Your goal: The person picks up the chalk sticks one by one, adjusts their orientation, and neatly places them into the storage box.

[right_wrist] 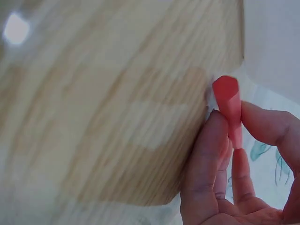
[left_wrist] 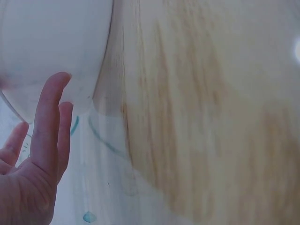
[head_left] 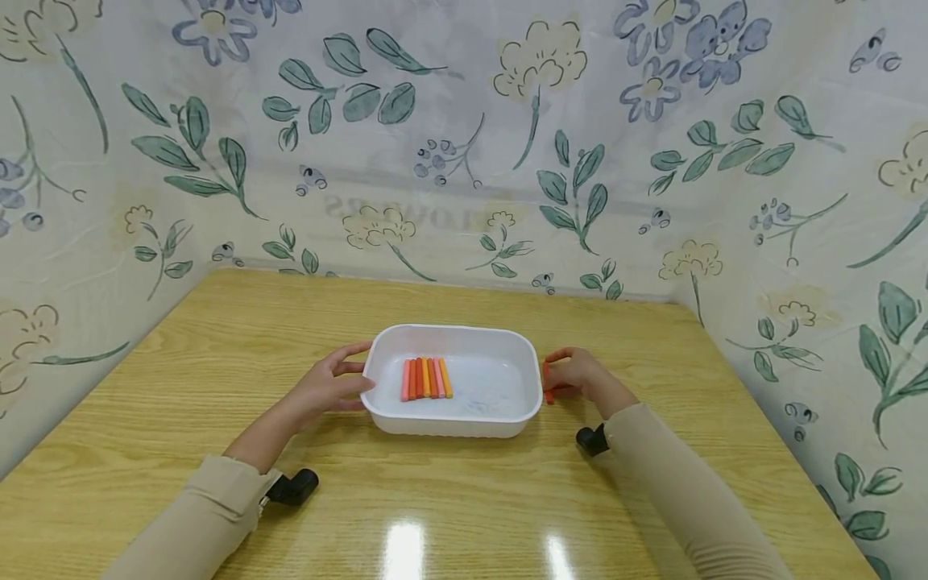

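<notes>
A white plastic tub point(head_left: 500, 379) stands in the middle of the table. Inside, toward its left, several crayons point(head_left: 426, 379) in pink, red and orange lie side by side in a row. My left hand point(head_left: 329, 383) is at the tub's left end, its thumb at the rim and its fingers extended along the outside. In the left wrist view those fingers point(left_wrist: 47, 112) look nearly straight. Beyond the tub's right end, my right hand point(head_left: 580, 377) pinches a red crayon point(right_wrist: 229, 101) between thumb and fingers. The crayon's angular end faces the right wrist camera.
The wood-grain table point(head_left: 449, 499) extends around the tub, with bright light reflections near its front. A floral cloth point(head_left: 464, 145) hangs behind the table and along both sides. Black wrist devices point(head_left: 293, 487) project below both forearms.
</notes>
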Demonstrator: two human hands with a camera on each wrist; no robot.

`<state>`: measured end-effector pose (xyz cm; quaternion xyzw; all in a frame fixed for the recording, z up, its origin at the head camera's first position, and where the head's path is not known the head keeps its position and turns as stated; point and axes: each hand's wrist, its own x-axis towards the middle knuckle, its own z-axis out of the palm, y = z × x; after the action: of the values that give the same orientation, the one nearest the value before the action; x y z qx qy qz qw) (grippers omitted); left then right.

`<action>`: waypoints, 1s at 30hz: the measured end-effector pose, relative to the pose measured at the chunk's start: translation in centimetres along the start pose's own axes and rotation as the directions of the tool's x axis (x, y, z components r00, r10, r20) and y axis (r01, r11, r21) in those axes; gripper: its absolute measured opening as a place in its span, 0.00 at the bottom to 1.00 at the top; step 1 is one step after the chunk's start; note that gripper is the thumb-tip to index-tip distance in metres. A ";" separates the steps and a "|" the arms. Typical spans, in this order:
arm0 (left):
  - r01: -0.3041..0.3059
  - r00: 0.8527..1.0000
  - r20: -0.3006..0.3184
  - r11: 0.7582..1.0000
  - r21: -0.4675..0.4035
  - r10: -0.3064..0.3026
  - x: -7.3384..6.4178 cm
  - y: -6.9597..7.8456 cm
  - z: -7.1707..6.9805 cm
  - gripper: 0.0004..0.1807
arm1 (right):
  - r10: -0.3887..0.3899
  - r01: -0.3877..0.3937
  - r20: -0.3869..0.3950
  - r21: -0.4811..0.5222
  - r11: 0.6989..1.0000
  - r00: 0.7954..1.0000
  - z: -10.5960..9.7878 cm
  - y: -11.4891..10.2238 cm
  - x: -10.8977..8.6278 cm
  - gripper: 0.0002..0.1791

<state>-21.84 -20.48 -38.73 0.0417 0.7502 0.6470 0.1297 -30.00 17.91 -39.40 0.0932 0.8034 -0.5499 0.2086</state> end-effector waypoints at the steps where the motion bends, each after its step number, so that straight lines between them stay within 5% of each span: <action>1: 0.001 1.000 0.000 1.000 -0.002 -0.001 0.0 0.0 0.0 0.40 | 0.000 0.000 -0.001 0.013 1.000 1.000 -0.1 0.0 0.0 0.31; 9: 0.001 1.000 0.000 1.000 0.002 -0.001 0.0 0.1 0.0 0.40 | 0.038 -0.037 -0.001 0.158 0.987 0.999 -0.8 -0.6 0.0 0.30; 30: -0.007 1.000 0.008 1.000 0.008 0.007 0.0 0.1 0.1 0.40 | 0.021 -0.027 0.028 0.205 0.978 0.999 -0.9 -5.2 -1.2 0.29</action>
<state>-21.83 -20.40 -38.63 0.0474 0.7520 0.6443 0.1305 -31.09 16.90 -34.19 0.1168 0.7383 -0.6286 0.2149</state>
